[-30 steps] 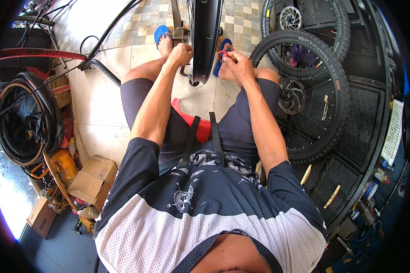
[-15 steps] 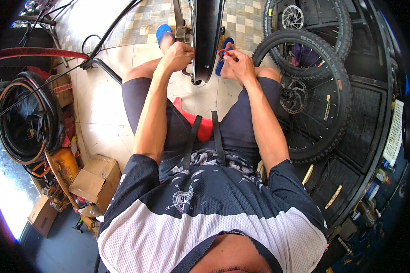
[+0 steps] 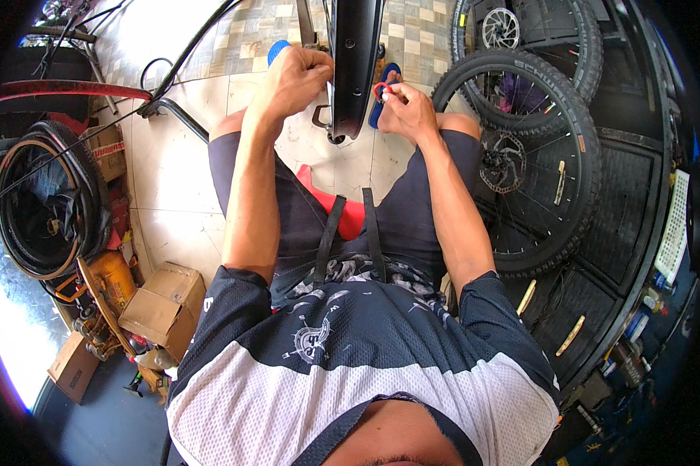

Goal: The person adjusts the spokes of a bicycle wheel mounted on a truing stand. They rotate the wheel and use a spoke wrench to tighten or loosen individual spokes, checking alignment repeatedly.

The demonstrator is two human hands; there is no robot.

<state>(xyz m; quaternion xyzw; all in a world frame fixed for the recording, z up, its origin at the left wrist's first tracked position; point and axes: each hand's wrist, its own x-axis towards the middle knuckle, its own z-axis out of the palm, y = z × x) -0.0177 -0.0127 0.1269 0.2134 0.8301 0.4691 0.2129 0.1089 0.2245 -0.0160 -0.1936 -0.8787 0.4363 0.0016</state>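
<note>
A black bicycle frame tube (image 3: 355, 74) with small bolts on its face stands upright between my hands at the top centre. My left hand (image 3: 294, 84) is at the tube's left side. Its fingers are curled and pinched together against that side, and whatever is between them is hidden. To the right of the tube, apart from it, my right hand (image 3: 409, 112) pinches a small red ring (image 3: 382, 91) between thumb and fingertips. A small metal loop (image 3: 319, 117) sticks out at the tube's lower left.
Two knobby-tyred bicycle wheels (image 3: 583, 182) with disc rotors lean on black panels at the right. At the left are stacked tyres (image 3: 95, 206), a cardboard box (image 3: 163, 307) and a red curved part (image 3: 70, 90). My knees flank a red item (image 3: 348, 213) on the tiled floor side.
My left hand has shifted slightly up and left, turning its back more toward view. The frame tube has turned a little, showing its bolts. My right hand stays nearly still with the red ring.
</note>
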